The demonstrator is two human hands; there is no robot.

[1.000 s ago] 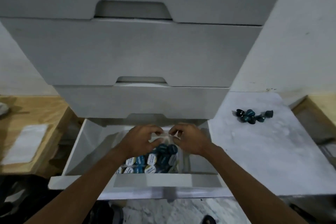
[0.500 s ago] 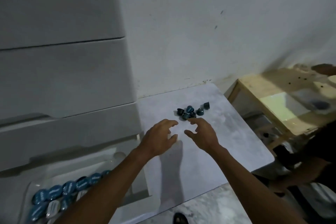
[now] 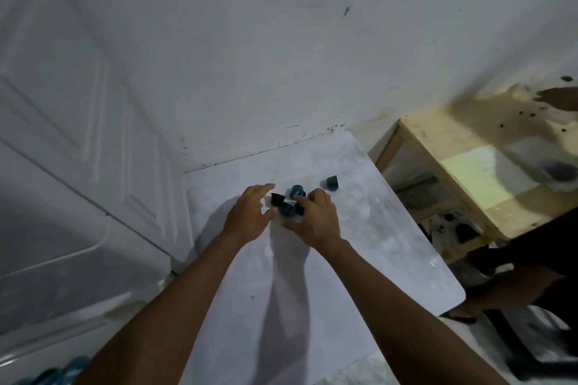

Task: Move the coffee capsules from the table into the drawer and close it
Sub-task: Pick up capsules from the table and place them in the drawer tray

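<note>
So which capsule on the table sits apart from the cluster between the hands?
The dark capsule at the far right. It stands alone on the table, beyond the right hand, while the others bunch between it and the left hand.

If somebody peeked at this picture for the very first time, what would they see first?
Probably the two bare hands, left hand and right hand, reaching together at the middle of the white table. Between their fingers sits a little bunch of dark blue capsules, with one capsule standing apart, just right of the bunch. The yellowish wooden bench at the right edge also stands out against all the grey.
</note>
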